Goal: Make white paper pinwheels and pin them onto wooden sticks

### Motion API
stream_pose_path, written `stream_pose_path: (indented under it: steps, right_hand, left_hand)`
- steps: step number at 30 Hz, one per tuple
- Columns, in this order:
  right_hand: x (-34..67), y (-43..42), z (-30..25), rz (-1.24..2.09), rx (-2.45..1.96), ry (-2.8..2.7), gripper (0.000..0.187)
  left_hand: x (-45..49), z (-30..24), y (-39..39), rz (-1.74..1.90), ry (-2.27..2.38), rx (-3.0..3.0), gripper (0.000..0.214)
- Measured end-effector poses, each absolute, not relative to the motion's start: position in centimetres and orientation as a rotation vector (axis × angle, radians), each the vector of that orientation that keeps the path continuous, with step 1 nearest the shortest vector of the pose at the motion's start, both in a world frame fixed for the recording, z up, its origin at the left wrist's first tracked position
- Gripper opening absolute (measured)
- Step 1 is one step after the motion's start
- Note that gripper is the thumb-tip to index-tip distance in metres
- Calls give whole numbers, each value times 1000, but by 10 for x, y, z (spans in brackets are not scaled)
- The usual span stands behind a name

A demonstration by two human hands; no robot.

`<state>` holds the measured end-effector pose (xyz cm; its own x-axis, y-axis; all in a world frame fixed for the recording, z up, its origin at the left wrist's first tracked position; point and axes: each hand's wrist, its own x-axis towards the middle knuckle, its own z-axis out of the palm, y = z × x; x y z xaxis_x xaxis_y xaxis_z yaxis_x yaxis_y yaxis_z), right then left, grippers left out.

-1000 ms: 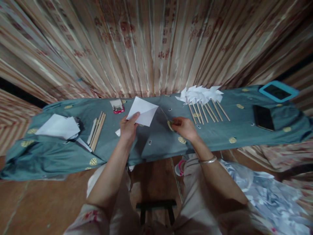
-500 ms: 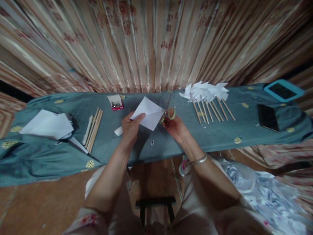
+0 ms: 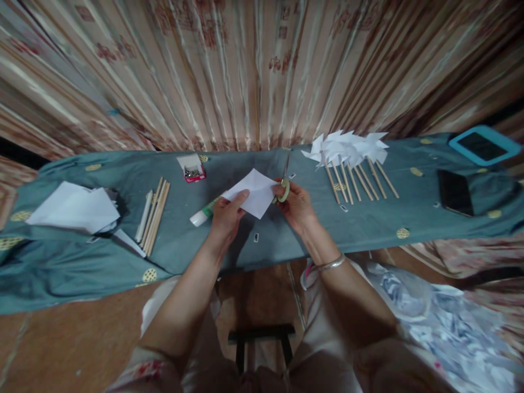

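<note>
My left hand [image 3: 226, 215] pinches the near-left edge of a folded white paper sheet [image 3: 256, 192], holding it just above the blue-green cloth of the table [image 3: 245, 240]. My right hand [image 3: 298, 206] grips a pair of scissors [image 3: 284, 183] with a yellow-green handle, blades pointing away from me, at the paper's right edge. A white glue tube [image 3: 203, 214] lies on the cloth just left of my left hand.
Several finished paper pinwheels on wooden sticks [image 3: 352, 158] lie to the right. Loose wooden sticks [image 3: 154, 215] and a stack of white paper [image 3: 73, 207] lie to the left. A small box of pins [image 3: 191, 168] sits at the back. A dark phone [image 3: 454, 192] and a blue-cased tablet [image 3: 483, 145] are far right.
My right hand lifted the scissors from the cloth and brought them to the paper's right edge. My left hand lowered the paper slightly; the glue tube is now uncovered.
</note>
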<state>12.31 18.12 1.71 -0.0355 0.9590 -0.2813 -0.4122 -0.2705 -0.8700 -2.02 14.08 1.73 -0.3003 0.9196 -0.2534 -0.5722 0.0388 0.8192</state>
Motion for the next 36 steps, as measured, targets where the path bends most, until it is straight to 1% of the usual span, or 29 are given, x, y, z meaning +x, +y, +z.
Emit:
stream_pose_path:
  steps: [3, 6, 12, 16, 19, 27, 36]
  right_hand:
    - [125, 180, 19, 1539, -1086, -774, 39]
    - [127, 174, 23, 1550, -1085, -856, 39]
    - [126, 142, 22, 1733, -1036, -1068, 49]
    - [123, 121, 18, 1876, -1014, -1245, 45]
    - [122, 115, 15, 1919, -1011, -1301, 41]
    - [117, 118, 1, 1962, -960, -1282, 51]
    - [116, 119, 1, 1918, -961, -1330, 49]
  left_hand:
    - [-19, 18, 141, 1542, 1052, 413, 35]
    - [-25, 21, 145, 1595, 1046, 387, 35]
    - [-42, 26, 153, 1668, 1054, 354, 33]
    - [-44, 25, 155, 1715, 1047, 332, 29]
    - [-44, 25, 155, 1697, 1055, 322, 27]
    - [-41, 25, 155, 1665, 1009, 263, 20]
    - [-40, 24, 154, 1685, 989, 268, 20]
